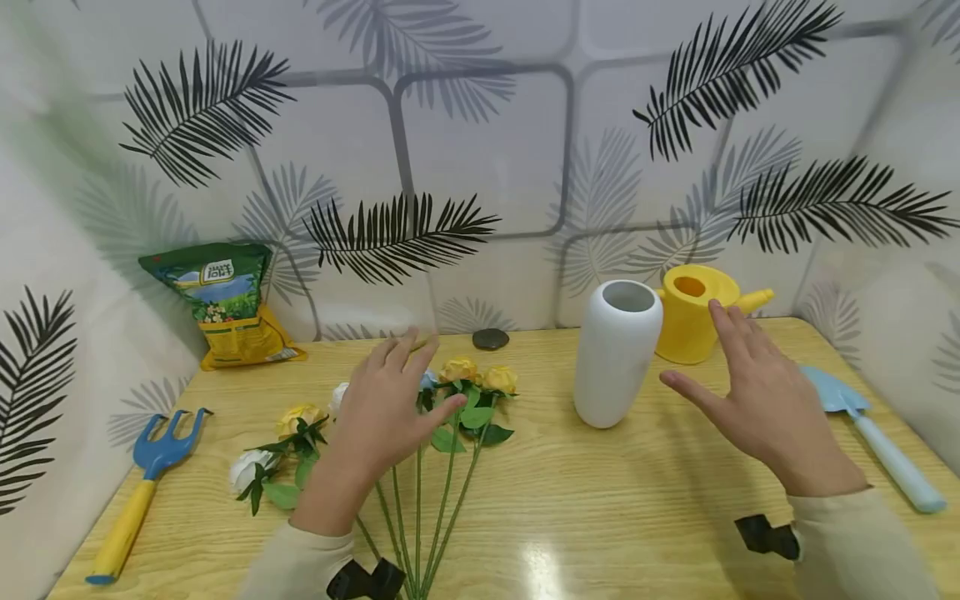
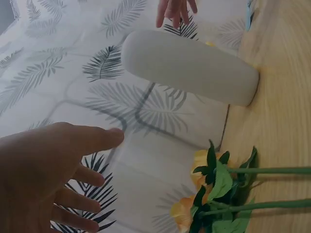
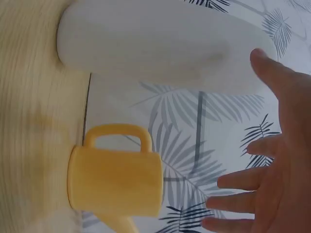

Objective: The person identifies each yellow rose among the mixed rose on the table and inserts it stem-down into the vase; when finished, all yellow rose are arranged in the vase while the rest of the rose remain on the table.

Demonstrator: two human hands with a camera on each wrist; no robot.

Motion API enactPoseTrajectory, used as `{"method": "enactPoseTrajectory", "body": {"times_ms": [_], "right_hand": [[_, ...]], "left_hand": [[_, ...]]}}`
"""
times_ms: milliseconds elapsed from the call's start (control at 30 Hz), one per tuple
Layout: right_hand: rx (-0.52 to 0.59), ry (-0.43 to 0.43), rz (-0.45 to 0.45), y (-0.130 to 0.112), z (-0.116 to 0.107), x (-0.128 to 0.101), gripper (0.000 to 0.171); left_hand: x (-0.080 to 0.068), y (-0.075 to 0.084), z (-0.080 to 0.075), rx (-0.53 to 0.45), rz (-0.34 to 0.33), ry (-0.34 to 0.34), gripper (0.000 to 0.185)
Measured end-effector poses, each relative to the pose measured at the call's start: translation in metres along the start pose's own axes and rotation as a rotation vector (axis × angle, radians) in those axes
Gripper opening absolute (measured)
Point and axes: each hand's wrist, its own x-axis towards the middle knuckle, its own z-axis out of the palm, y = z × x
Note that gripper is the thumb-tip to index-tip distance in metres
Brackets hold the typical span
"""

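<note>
Both hands hover over the table with nothing in them. My left hand (image 1: pixel 382 417), fingers extended and thumb apart, is above a bunch of artificial flowers with yellow roses (image 1: pixel 498 380), white blooms (image 1: pixel 251 471) and long green stems (image 1: pixel 450 500). It covers part of the bunch in the head view. A tall white vase (image 1: pixel 617 358) stands upright between the hands. Right of it, my right hand (image 1: pixel 772 400) is raised with spread fingers, its fingertips overlapping the yellow watering can (image 1: pixel 686 329) in the head view. The right wrist view shows the can's handle (image 3: pixel 119 130) beside the vase.
At the left lies a hand fork (image 1: pixel 161 454) with blue tines and a yellow handle. A green and yellow bag (image 1: pixel 232 308) leans at the back left. Near the wall sits a dark flat stone (image 1: pixel 491 338). A light blue trowel (image 1: pixel 888 450) lies along the right edge.
</note>
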Motion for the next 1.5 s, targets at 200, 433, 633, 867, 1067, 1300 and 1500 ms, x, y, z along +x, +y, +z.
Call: {"method": "enactPoseTrajectory", "body": {"times_ms": [200, 433, 633, 867, 1067, 1300, 1500], "right_hand": [[0.277, 0.022, 0.010, -0.007, 0.008, 0.002, 0.095], [0.442, -0.052, 0.043, -0.009, 0.021, 0.005, 0.091], [0.507, -0.022, 0.023, -0.013, 0.027, 0.004, 0.088], [0.546, 0.003, 0.027, -0.018, 0.033, 0.005, 0.089], [0.570, 0.016, 0.007, -0.020, 0.038, 0.004, 0.087], [0.568, 0.041, -0.012, -0.021, 0.041, 0.004, 0.086], [0.563, 0.043, -0.011, -0.021, 0.041, 0.004, 0.085]], "left_hand": [[-0.001, 0.016, 0.020, -0.133, 0.033, -0.050, 0.050], [-0.001, 0.023, 0.040, -0.277, -0.039, -0.202, 0.040], [-0.002, 0.016, 0.049, -0.394, -0.045, -0.258, 0.032], [-0.002, 0.011, 0.057, -0.498, -0.040, -0.313, 0.028], [-0.002, 0.010, 0.062, -0.518, -0.020, -0.344, 0.029], [-0.002, 0.009, 0.068, -0.542, -0.014, -0.371, 0.028], [-0.003, 0.008, 0.073, -0.557, 0.000, -0.349, 0.025]]}}
